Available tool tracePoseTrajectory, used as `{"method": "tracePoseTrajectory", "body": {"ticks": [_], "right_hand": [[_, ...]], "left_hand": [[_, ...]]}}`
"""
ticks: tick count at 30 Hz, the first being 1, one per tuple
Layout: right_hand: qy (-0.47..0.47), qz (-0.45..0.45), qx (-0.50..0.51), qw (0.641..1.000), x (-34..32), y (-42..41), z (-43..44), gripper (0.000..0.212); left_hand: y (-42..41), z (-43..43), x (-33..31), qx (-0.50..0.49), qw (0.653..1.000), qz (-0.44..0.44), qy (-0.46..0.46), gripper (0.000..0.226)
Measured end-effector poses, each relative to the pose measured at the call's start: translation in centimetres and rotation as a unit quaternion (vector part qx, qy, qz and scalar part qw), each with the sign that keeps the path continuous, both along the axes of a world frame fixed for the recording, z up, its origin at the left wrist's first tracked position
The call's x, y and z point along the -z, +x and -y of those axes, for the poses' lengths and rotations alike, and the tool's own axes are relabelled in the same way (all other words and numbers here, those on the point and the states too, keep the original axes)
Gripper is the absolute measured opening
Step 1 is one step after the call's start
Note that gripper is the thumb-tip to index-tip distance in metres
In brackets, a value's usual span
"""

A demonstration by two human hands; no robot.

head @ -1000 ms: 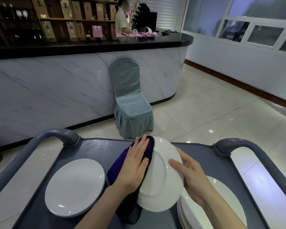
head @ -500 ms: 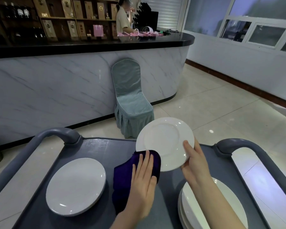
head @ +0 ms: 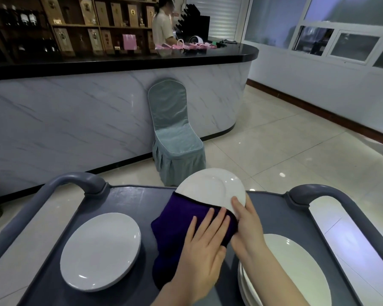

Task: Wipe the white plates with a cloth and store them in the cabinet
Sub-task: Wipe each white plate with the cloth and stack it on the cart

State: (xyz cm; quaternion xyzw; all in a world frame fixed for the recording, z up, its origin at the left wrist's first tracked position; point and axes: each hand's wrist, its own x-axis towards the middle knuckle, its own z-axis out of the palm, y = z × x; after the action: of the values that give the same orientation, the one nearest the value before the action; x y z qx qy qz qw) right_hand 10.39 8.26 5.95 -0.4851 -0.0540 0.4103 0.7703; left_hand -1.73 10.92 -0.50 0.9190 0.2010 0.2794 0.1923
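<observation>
My right hand (head: 245, 226) grips the near right rim of a white plate (head: 210, 186), thumb on its upper face, holding it over the grey cart tray (head: 128, 199). A purple cloth (head: 179, 219) covers the plate's near half and hangs down to the tray. My left hand (head: 202, 246) presses flat on the cloth with straight fingers. A single white plate (head: 101, 250) lies on the tray's left side. A stack of white plates (head: 296, 270) sits at the right, partly behind my right forearm.
Grey cart handles rise at the left (head: 75, 182) and right (head: 318, 193). Ahead stand a chair in a blue-grey cover (head: 175, 138) and a marble counter (head: 75, 120) with a person (head: 161, 27) behind it. Tiled floor (head: 274, 151) spreads to the right.
The plate was turned face up and lifted, then came back down toward me. My left hand brought the cloth up over the plate's near half and now presses on it.
</observation>
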Motion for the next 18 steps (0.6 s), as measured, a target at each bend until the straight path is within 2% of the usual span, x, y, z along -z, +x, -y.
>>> {"method": "tracePoseTrajectory", "body": {"ticks": [5, 10, 18], "right_hand": [[-0.029, 0.000, -0.008, 1.000, -0.5, 0.8, 0.0, 0.030], [-0.024, 0.028, 0.011, 0.999, -0.7, 1.4, 0.1, 0.033], [-0.031, 0.023, -0.003, 0.999, -0.2, -0.2, 0.4, 0.032]], "left_hand": [[-0.9, -1.9, 0.1, 0.004, 0.999, -0.005, -0.040, 0.062], [-1.8, -0.4, 2.1, 0.003, 0.999, -0.003, -0.035, 0.074], [1.1, -1.8, -1.1, 0.022, 0.999, -0.036, -0.022, 0.058]]}}
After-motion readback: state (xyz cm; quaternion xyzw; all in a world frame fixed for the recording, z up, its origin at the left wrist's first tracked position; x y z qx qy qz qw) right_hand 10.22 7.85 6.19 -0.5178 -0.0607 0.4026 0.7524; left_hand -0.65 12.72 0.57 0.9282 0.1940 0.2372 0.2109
